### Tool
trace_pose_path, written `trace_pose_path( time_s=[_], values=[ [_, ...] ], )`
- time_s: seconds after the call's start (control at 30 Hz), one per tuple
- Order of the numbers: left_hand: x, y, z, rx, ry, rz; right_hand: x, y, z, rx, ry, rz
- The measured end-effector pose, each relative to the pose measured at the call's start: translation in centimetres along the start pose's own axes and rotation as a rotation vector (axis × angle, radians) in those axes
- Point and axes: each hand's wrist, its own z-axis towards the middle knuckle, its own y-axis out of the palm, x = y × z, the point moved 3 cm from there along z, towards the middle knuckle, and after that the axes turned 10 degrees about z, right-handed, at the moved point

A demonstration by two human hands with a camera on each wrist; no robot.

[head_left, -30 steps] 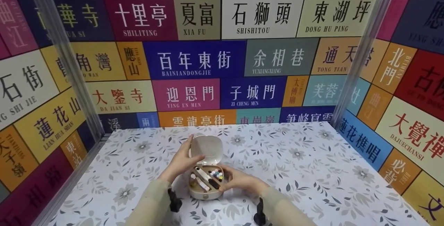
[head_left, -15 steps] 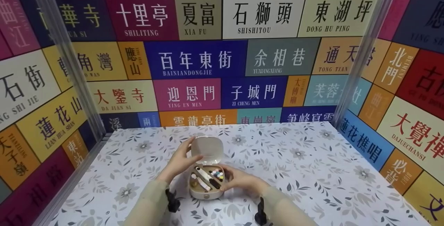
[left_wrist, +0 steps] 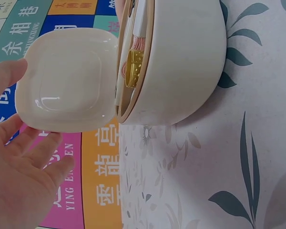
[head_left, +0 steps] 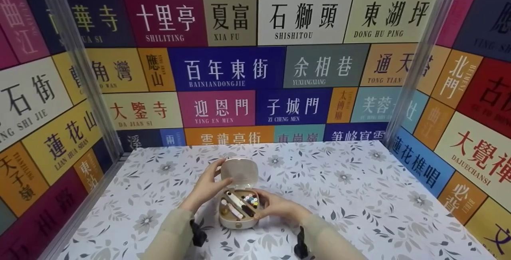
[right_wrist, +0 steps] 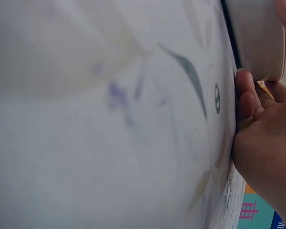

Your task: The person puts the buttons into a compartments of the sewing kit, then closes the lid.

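A small cream sewing box stands on the table with its lid raised at the back. My left hand holds the lid by its left edge; in the left wrist view its fingers lie spread along the rim. My right hand grips the right side of the box, thumb near the front and fingers at the side wall. Inside, a slim white tool with a dark end lies across the middle. Small coloured round pieces fill the right compartment. A gold thimble sits at the left.
The table wears a white cloth with grey leaves and flowers. Colourful sign-printed walls rise behind it and at both sides, with clear upright posts at the back corners. Each wrist carries a black strap.
Both hands stay where they were on the box and lid. The view shifts very slightly; the lid looks nearly the same.
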Motion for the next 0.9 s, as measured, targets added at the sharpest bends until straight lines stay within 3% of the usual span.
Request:
trace_pose_path(
  time_s=[0.17,0.43,0.57,0.9],
  values=[
    [0.2,-0.1,-0.2,0.001,0.005,-0.021,0.0,0.0,0.0,-0.012,-0.007,0.031],
    [0.7,-0.2,-0.3,0.001,0.015,-0.028,0.1,-0.4,-0.1,0.028,0.020,0.009],
    [0.8,-0.3,-0.7,-0.012,0.015,-0.025,0.2,-0.4,0.0,0.009,0.012,-0.011],
    [1.1,-0.7,-0.9,-0.005,-0.014,-0.010,0.2,-0.3,0.1,-0.001,0.027,-0.001]
  ],
)
